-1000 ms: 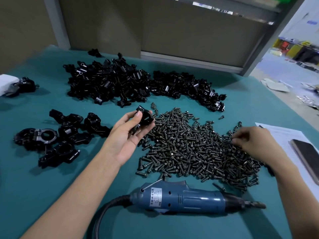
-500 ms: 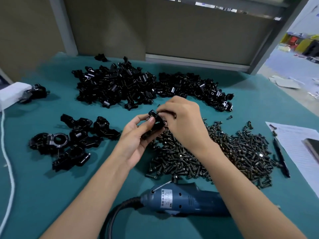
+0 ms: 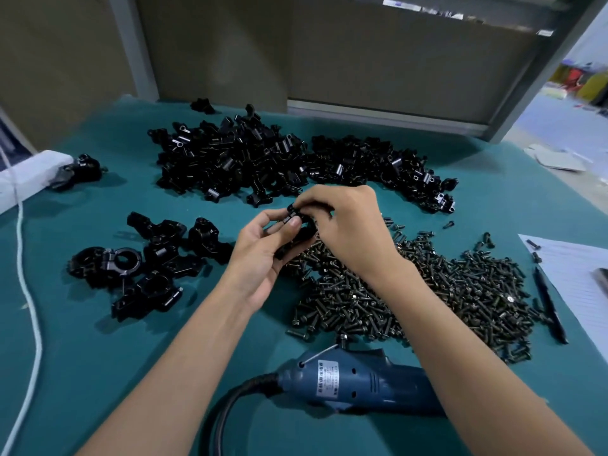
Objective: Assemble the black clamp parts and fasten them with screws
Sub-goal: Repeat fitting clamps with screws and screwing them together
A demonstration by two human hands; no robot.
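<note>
Left hand (image 3: 263, 258), palm up, grips a small black metal clamp part (image 3: 297, 225) between thumb and curled fingers, over the near-left edge of a heap of dark steel screws (image 3: 427, 291) on the teal-covered table (image 3: 98, 357). Right hand (image 3: 352, 225), knuckles up, curls its fingertips onto the top of the same part; whether they also pinch a screw is hidden. Loose black clamp parts (image 3: 250, 162) are heaped beyond; assembled black clamps (image 3: 148, 258) lie to the left. Nearest lies a blue electric screwdriver (image 3: 358, 380), its white label (image 3: 327, 378) too small to read.
</note>
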